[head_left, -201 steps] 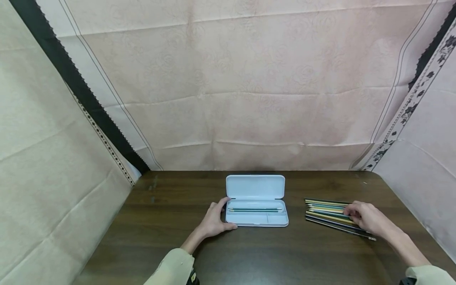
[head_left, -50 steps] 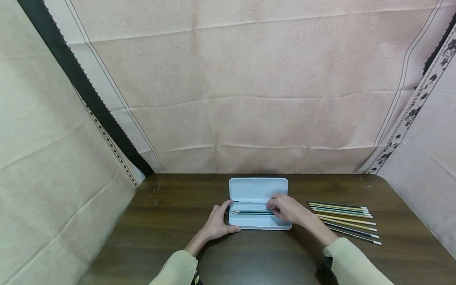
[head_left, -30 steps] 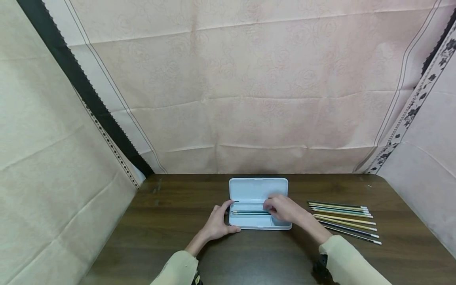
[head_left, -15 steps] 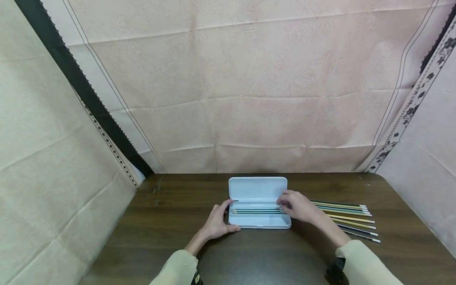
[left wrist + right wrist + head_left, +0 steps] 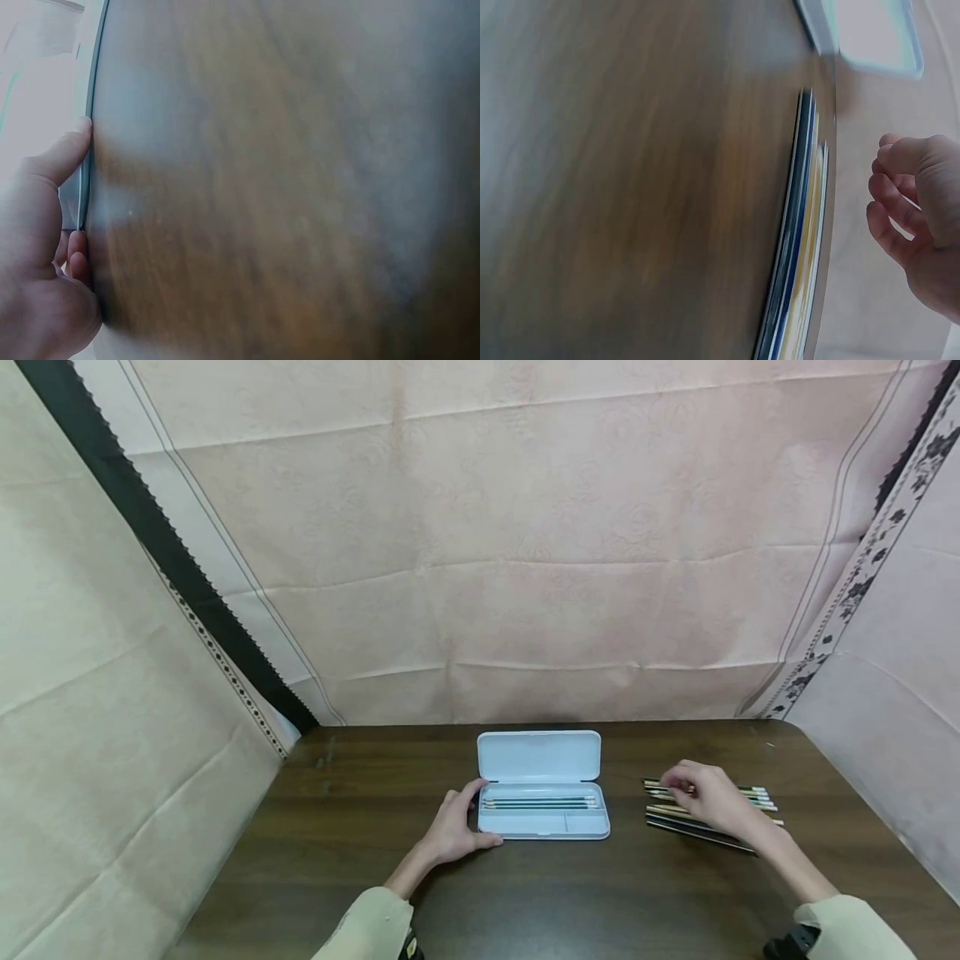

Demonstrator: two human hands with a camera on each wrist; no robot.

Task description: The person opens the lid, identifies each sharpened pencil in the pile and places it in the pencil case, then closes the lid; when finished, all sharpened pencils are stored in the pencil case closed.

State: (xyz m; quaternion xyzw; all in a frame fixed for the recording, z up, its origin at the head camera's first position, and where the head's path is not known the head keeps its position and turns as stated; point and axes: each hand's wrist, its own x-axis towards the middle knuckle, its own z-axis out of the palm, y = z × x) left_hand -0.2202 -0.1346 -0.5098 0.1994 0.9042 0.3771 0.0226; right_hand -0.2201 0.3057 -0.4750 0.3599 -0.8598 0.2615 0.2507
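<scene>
A light blue pencil case (image 5: 525, 826) lies with its lid (image 5: 538, 756) raised near the table's far edge. Several green pencils (image 5: 536, 804) lie lengthwise inside it. My left hand (image 5: 450, 828) grips the case's left end, thumb at the front edge and fingers at the back; the left wrist view shows the thumb against the case's edge (image 5: 91, 75). Over on the right, my right hand (image 5: 712, 797) hovers above a row of loose pencils (image 5: 693, 833), fingers loosely bent and nothing visible between them. Dark, blue and yellow pencils (image 5: 802, 247) show in the right wrist view.
The brown wooden table (image 5: 570, 902) carries the case and the pencils. A pale cloth (image 5: 525, 568) hangs behind it, with more cloth on both sides. The case has a small divided compartment (image 5: 581, 821) at its front right.
My right hand has left the pencil case, after releasing a pencil there, and moved right to above the loose pencils. The left hand keeps its grip on the case.
</scene>
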